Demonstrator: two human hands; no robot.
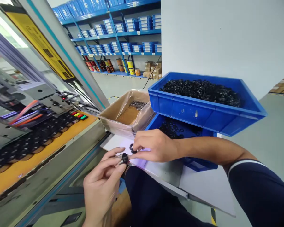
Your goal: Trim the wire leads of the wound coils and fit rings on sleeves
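My left hand point(103, 183) pinches a small black and metal part point(123, 158) between thumb and fingers, low in the middle. My right hand point(153, 145) reaches in from the right and pinches a small black ring point(132, 148) just above and right of that part. Both hands hover over a white sheet point(198, 184) in front of two stacked blue bins. The lower blue bin point(197, 164) holds black rings close behind my right hand. The upper blue bin point(203, 110) is piled with black parts.
A cardboard box point(113, 121) lined with plastic stands left of the bins, with small dark parts inside. A machine point(44, 132) with an orange deck, rows of dark round parts and coloured buttons fills the left. Blue shelves point(123, 34) with boxes stand far behind.
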